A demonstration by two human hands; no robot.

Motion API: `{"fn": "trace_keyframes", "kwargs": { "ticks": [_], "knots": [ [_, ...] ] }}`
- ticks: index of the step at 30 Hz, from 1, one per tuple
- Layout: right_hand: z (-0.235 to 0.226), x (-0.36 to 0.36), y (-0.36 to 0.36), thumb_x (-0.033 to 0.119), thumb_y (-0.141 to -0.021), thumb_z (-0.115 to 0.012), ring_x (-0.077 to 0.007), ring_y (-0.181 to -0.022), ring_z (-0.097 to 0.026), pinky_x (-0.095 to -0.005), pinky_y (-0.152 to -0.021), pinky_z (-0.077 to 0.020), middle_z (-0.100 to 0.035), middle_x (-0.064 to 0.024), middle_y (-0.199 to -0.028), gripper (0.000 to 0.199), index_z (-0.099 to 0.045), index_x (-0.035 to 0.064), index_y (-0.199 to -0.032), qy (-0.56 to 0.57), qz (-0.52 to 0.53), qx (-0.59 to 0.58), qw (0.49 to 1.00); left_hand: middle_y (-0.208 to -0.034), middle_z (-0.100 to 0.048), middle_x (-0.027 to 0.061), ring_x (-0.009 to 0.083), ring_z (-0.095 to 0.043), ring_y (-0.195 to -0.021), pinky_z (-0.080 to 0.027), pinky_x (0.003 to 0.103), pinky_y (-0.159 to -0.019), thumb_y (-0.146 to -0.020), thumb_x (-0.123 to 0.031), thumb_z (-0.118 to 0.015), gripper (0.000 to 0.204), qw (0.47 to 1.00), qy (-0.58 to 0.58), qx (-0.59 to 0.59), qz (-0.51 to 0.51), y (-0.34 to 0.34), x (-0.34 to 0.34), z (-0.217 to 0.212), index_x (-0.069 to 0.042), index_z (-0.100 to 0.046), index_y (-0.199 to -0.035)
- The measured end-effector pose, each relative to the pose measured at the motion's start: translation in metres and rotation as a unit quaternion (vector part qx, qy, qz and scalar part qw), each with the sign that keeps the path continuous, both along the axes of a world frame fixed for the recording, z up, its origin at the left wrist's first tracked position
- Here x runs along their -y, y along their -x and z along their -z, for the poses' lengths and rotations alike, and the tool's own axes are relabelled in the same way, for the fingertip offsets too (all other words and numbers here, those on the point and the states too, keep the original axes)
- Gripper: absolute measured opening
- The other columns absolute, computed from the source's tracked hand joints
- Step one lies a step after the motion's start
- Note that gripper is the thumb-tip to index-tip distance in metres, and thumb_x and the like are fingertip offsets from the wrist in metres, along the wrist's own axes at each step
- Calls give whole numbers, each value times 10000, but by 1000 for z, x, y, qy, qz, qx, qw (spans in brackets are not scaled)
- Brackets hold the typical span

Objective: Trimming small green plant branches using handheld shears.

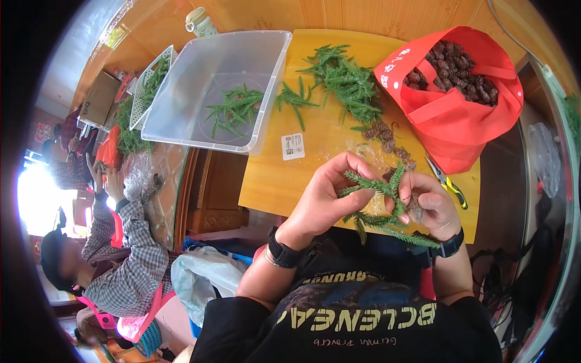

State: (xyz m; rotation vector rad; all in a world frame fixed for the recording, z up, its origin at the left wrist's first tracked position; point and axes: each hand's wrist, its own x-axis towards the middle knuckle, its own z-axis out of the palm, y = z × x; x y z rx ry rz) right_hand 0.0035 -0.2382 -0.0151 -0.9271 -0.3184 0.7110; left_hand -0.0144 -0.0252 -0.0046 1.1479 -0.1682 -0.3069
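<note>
My left hand (pixel 330 196) and my right hand (pixel 430 202) meet over the near edge of a yellow table (pixel 272 175). Together they grip a bunch of green fir sprigs (pixel 387 206) that hangs down toward my lap. A small brown pine cone (pixel 415 212) sits under the fingers of my right hand, pressed against the sprigs. Both wrists wear dark watches.
A pile of fir sprigs (pixel 345 81) and several loose cones (pixel 382 132) lie on the table. A red bag of cones (pixel 460 91) stands at right, yellow-handled pliers (pixel 448 183) beside it. A clear plastic tub (pixel 221 88) holds sprigs. Another person (pixel 121 254) works at left.
</note>
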Motion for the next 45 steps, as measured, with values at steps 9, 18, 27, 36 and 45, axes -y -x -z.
{"fn": "trace_keyframes", "kwargs": {
  "ticks": [9,18,27,36,45],
  "knots": [
    [9,4,-8,271,-806,-592,-155,-724,-541,-269,-666,-457,-538,-90,-949,311,-530,-9,-926,-24,-25,-14,999,-1036,-544,23,75,-544,-863,-462,194,-686,-741,47,-588,317,998,-34,-18,41,0,-5,-8,-30,-547,-1045],
    [4,3,-8,241,-802,-563,-145,-749,-536,-261,-666,-453,-533,-83,-936,265,-531,-1,-905,-1,-19,-9,1000,-984,-540,20,62,-543,-820,-465,191,-673,-742,33,-606,268,999,30,-15,32,2,-2,-3,-32,-546,-995],
    [-5,3,-4,145,-800,-539,-125,-777,-535,-249,-688,-445,-558,-67,-935,179,-530,12,-919,24,-28,18,999,-895,-543,38,106,-516,-825,-423,243,-742,-737,-16,-629,151,987,-116,101,43,-3,-9,8,-7,-556,-869],
    [-13,1,-3,111,-773,-524,-136,-822,-566,-243,-666,-463,-565,-65,-902,163,-537,11,-901,92,-9,61,994,-974,-532,71,161,-505,-934,-407,269,-803,-713,11,-632,247,972,-169,156,50,-7,-11,8,3,-573,-953],
    [-14,-10,2,48,-834,-496,-84,-852,-524,-225,-726,-426,-565,-115,-1107,168,-513,-6,-992,48,62,106,991,-1017,-448,111,182,-447,-860,-392,294,-773,-667,-395,-782,678,817,-300,417,-263,8,5,6,46,-478,-1082]
  ]
}}
